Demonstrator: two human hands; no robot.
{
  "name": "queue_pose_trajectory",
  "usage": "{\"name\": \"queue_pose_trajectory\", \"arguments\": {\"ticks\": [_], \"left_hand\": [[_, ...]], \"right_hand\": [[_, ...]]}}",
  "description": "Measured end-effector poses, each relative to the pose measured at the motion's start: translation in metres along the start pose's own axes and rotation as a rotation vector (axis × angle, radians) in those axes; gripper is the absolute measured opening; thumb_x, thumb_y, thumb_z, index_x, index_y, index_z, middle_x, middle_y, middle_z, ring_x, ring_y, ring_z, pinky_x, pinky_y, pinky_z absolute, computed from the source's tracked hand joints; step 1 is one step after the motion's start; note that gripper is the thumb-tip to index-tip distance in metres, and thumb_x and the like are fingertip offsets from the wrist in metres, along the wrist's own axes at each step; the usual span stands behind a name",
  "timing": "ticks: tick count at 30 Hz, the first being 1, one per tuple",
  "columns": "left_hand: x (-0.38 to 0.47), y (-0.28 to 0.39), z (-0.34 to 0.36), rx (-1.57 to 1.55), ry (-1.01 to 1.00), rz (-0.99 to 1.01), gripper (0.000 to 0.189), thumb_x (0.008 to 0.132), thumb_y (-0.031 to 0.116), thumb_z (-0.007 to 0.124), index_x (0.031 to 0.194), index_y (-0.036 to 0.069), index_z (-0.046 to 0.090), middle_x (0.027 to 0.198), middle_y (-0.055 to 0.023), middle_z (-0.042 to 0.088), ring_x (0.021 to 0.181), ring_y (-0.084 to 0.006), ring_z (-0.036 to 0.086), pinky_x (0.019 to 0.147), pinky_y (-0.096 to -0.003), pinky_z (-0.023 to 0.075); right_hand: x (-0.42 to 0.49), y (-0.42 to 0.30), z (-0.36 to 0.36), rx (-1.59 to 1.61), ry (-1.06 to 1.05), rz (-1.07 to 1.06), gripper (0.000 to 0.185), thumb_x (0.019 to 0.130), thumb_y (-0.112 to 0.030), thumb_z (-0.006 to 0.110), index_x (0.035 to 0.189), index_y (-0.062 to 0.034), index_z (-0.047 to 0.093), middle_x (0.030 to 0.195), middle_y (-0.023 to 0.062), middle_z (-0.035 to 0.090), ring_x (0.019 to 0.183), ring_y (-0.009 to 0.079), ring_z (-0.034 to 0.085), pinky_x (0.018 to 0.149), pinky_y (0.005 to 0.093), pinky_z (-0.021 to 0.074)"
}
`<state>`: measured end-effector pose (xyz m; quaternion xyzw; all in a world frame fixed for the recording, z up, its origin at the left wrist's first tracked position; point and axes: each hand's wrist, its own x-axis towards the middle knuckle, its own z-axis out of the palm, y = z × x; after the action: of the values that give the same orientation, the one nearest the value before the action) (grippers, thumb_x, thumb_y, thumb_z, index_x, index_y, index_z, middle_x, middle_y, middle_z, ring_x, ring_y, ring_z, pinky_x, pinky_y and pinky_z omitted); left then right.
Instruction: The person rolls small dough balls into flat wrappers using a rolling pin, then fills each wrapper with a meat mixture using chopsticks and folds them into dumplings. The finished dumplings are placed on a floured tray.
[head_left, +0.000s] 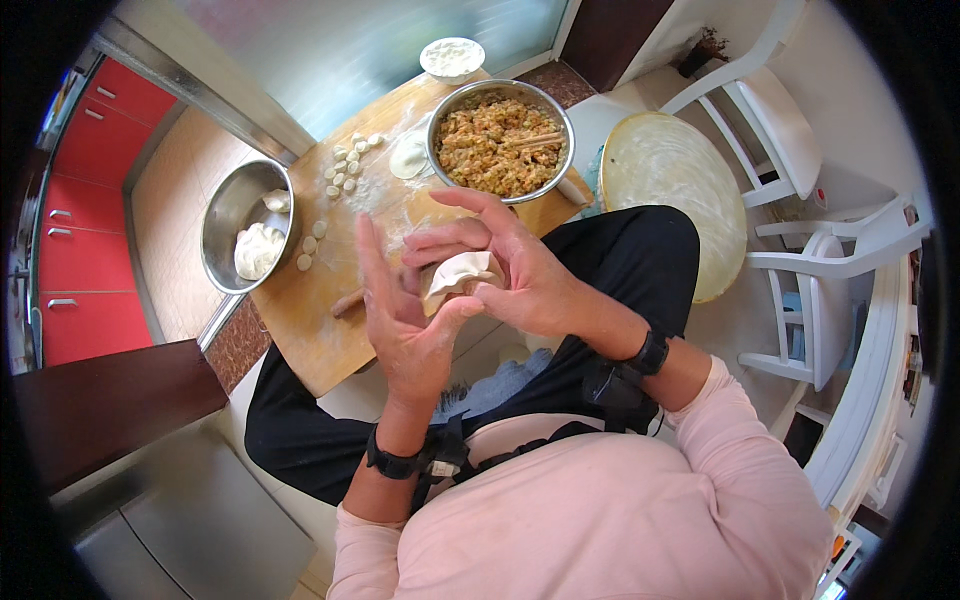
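A pleated white dumpling is held between my two hands, above the near edge of a floury wooden board. My right hand grips its right side, thumb in front and the other fingers raised and curled. From the left, my left hand brings its thumb to the dumpling's lower edge, with the index finger pointing up; its other fingers are partly hidden and blurred. Beyond the hands stands a steel bowl of chopped filling with wooden chopsticks in it. Flat dough wrappers lie beside that bowl.
Several small dough pieces lie on the board; a rolling pin is partly behind my left hand. A steel bowl with dough stands left. A white bowl of flour is at the back. Right are a floured round tray and white chairs.
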<state>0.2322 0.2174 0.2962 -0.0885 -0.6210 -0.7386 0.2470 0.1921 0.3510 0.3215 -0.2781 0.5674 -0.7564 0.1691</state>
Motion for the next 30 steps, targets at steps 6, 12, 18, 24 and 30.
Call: {"name": "queue_pose_trajectory", "arguments": {"ticks": [6,12,18,24,30], "left_hand": [[0.004,-0.002,-0.005,-0.323,-0.121,-0.414,0.056,0.091,0.004,0.058,0.141,-0.001,0.034,0.128,-0.0138,0.053,0.112,-0.0175,0.055,0.094,-0.0299,0.0466],[-0.002,-0.006,-0.007,-0.373,-0.029,-0.396,0.044,0.094,0.003,0.052,0.136,-0.002,0.042,0.123,-0.0122,0.056,0.109,-0.0176,0.056,0.095,-0.0343,0.0489],[-0.008,-0.002,-0.001,-0.354,-0.01,-0.367,0.035,0.092,0.001,0.056,0.127,0.0,0.054,0.12,-0.0085,0.057,0.105,-0.0145,0.057,0.092,-0.0289,0.0485],[-0.012,0.0,-0.001,-0.024,-0.035,-0.193,0.027,0.087,0.0,0.063,0.113,0.001,0.064,0.114,-0.0098,0.061,0.103,-0.0166,0.058,0.089,-0.0285,0.0483],[-0.012,0.002,0.001,0.278,-0.047,0.098,0.023,0.082,-0.002,0.066,0.105,0.001,0.067,0.107,-0.0122,0.067,0.108,-0.0257,0.06,0.097,-0.0349,0.0441]], "right_hand": [[0.001,-0.017,-0.008,-0.538,0.017,-0.096,0.07,0.077,0.007,0.055,0.141,-0.0077,0.031,0.14,0.0129,0.044,0.126,0.0199,0.046,0.093,0.0289,0.0428],[-0.021,0.005,-0.008,-0.439,0.234,-0.088,0.047,0.081,-0.009,0.067,0.126,-0.0055,0.053,0.14,0.0131,0.043,0.123,0.0188,0.047,0.09,0.0302,0.0435],[-0.032,0.019,0.0,-0.499,0.201,-0.262,0.039,0.083,-0.011,0.066,0.121,-0.0061,0.057,0.138,0.0163,0.046,0.124,0.0249,0.047,0.093,0.0325,0.0427],[-0.03,0.02,0.001,-0.506,0.179,-0.302,0.038,0.087,-0.006,0.062,0.123,-0.0044,0.051,0.138,0.017,0.044,0.127,0.0251,0.045,0.102,0.0363,0.0379],[-0.033,0.033,0.026,0.035,0.306,-0.059,0.04,0.096,-0.01,0.051,0.133,-0.0002,0.041,0.131,0.0115,0.049,0.116,0.0153,0.048,0.095,0.0294,0.0422]]}}
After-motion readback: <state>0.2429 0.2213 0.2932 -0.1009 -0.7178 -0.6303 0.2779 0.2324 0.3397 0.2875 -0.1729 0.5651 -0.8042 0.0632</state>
